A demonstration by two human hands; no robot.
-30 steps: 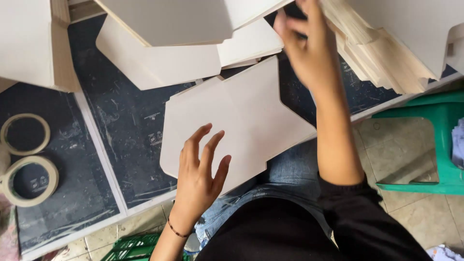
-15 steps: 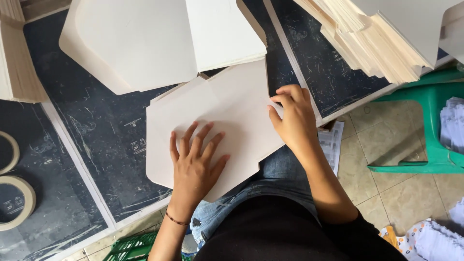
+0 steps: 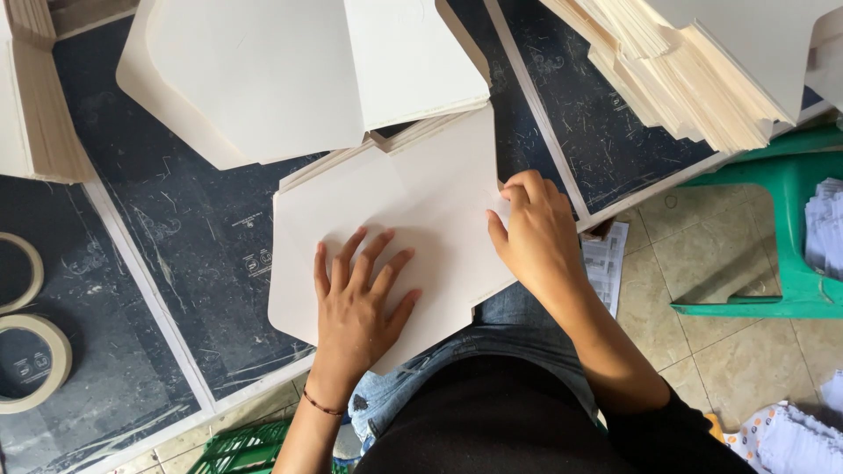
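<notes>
A flat cream die-cut paper sheet point(image 3: 421, 202) lies on the dark worktable point(image 3: 193, 254), its near corner hanging over the table's edge above my lap. My left hand point(image 3: 358, 298) rests flat on it with fingers spread, pressing it down. At the sheet's right edge, my right hand point(image 3: 536, 237) is curled, pinching the edge between thumb and fingers. A thin stack of like sheets shows just under its far edge.
A big pile of the same cream sheets point(image 3: 290, 70) sits behind, another fanned pile point(image 3: 694, 70) at the right, a third point(image 3: 39, 96) at the far left. Two tape rolls point(image 3: 26, 364) lie at the left. A green plastic stool point(image 3: 790, 219) stands at the right.
My right hand came down from the far pile to the sheet's right edge and gripped it. The left hand stayed flat on the sheet. The view shifted slightly.
</notes>
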